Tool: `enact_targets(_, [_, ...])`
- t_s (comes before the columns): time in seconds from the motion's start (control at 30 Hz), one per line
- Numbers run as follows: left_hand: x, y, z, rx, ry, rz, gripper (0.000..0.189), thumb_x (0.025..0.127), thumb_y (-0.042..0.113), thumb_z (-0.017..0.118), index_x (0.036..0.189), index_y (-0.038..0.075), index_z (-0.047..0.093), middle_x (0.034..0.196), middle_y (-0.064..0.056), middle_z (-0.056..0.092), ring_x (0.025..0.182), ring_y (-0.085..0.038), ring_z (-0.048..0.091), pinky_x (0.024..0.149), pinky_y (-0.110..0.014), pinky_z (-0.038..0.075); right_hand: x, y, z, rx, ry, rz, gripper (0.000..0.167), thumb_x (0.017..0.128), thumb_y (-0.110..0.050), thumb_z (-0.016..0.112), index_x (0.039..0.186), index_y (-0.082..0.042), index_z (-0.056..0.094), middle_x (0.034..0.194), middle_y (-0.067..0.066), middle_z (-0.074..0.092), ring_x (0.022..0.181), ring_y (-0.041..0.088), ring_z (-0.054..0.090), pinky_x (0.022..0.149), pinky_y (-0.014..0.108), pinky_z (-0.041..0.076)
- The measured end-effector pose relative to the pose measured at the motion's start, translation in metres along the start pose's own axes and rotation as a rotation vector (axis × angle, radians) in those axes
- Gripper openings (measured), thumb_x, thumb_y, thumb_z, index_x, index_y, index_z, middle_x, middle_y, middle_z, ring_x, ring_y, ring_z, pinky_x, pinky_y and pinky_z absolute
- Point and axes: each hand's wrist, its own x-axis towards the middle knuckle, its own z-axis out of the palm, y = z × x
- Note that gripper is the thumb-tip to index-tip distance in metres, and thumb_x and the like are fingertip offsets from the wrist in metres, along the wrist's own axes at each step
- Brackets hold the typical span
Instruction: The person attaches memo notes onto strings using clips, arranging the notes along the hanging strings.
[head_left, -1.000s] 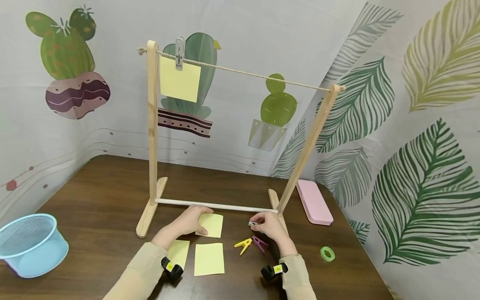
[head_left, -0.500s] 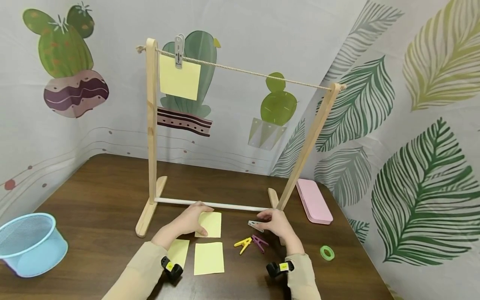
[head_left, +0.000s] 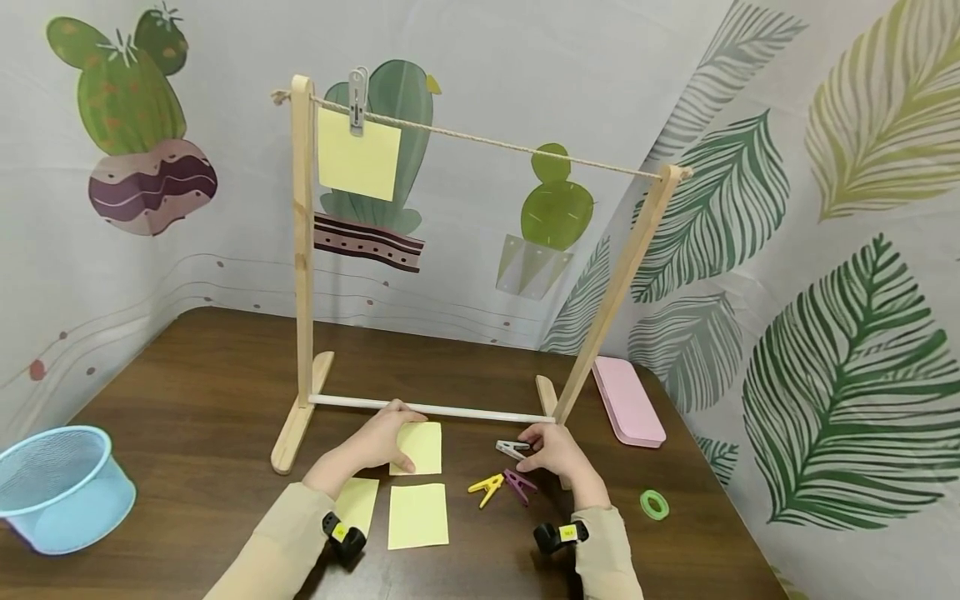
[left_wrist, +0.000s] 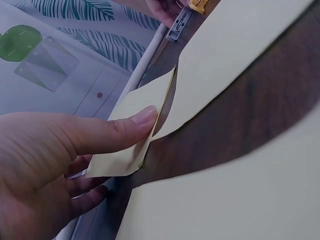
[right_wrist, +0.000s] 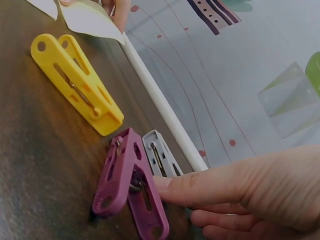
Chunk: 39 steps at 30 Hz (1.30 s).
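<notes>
My left hand (head_left: 378, 442) pinches a yellow sticky note (head_left: 424, 446), thumb on top and fingers underneath; in the left wrist view the held note (left_wrist: 145, 100) bends up off the table. Two more yellow notes lie nearer me, one square (head_left: 417, 517) and one partly behind my left wrist (head_left: 356, 504). At the right, my right hand (head_left: 557, 457) has its thumb and fingers round the handle end of a grey clothespin (head_left: 511, 450). Beside that thumb lie a purple clothespin (right_wrist: 127, 175) and a yellow clothespin (right_wrist: 75, 82).
Behind the hands stands a wooden rack (head_left: 303, 250) with a rope (head_left: 480, 140) across its top. A grey clothespin (head_left: 357, 104) holds a yellow note (head_left: 358, 162) there. A blue mesh basket (head_left: 82, 500), a pink case (head_left: 630, 404) and a green tape roll (head_left: 654, 504) surround the work.
My right hand has shifted slightly right along the grey clothespin, leaving more of it showing, its legs now spread. My left hand stays at the same note.
</notes>
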Motion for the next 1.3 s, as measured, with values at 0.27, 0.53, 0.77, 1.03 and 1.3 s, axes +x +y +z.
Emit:
enact_targets(0.27, [0.0027, -0.0036, -0.0004, 0.007, -0.020, 0.039, 0.077, 0.062, 0.017, 0.092, 0.129, 0.004, 0.059, 0.134, -0.016, 0.057, 0.130, -0.040, 0.046, 0.104, -0.052, 0.042, -0.0021, -0.0011, -0.0010, 0.021, -0.008, 0.008, 0.037, 0.064, -0.003, 0.088, 0.094, 0.003, 0.069, 0.083, 0.008, 0.065, 0.073, 0.015, 0.059, 0.065, 0.027, 0.050])
enact_targets(0.53, [0.0031, -0.0029, -0.0022, -0.002, -0.028, 0.054, 0.077, 0.061, 0.016, 0.093, 0.128, 0.002, 0.059, 0.132, -0.016, 0.060, 0.128, -0.039, 0.049, 0.105, -0.051, 0.041, -0.0032, -0.0009, -0.0018, 0.012, -0.002, -0.023, 0.030, 0.066, -0.005, 0.087, 0.089, 0.001, 0.069, 0.080, 0.008, 0.066, 0.068, 0.012, 0.058, 0.060, 0.023, 0.048])
enact_targets(0.77, [0.0043, -0.0042, -0.0013, -0.020, -0.010, 0.055, 0.071, 0.067, 0.015, 0.089, 0.129, 0.000, 0.058, 0.131, -0.016, 0.061, 0.126, -0.038, 0.052, 0.105, -0.051, 0.042, -0.0021, 0.0004, -0.0021, 0.030, 0.007, -0.021, 0.026, 0.069, -0.006, 0.085, 0.088, 0.001, 0.069, 0.081, 0.009, 0.067, 0.068, 0.011, 0.058, 0.059, 0.023, 0.048])
enact_targets(1.03, [0.0056, -0.0029, -0.0024, -0.085, 0.076, 0.012, 0.049, 0.081, 0.009, 0.079, 0.126, 0.004, 0.062, 0.123, -0.017, 0.065, 0.117, -0.036, 0.059, 0.099, -0.050, 0.047, -0.0004, -0.0008, -0.0005, 0.052, 0.063, -0.025, 0.026, 0.072, -0.007, 0.081, 0.095, 0.001, 0.069, 0.084, 0.011, 0.070, 0.073, 0.012, 0.063, 0.060, 0.023, 0.049])
enact_targets(1.3, [0.0042, -0.0034, -0.0064, -0.147, 0.106, -0.013, 0.033, 0.084, 0.010, 0.076, 0.116, 0.006, 0.068, 0.118, -0.014, 0.068, 0.114, -0.037, 0.060, 0.095, -0.052, 0.048, 0.0045, -0.0006, 0.0021, 0.102, 0.148, -0.041, 0.024, 0.075, -0.009, 0.078, 0.096, -0.001, 0.070, 0.083, 0.009, 0.071, 0.074, 0.012, 0.064, 0.061, 0.021, 0.048])
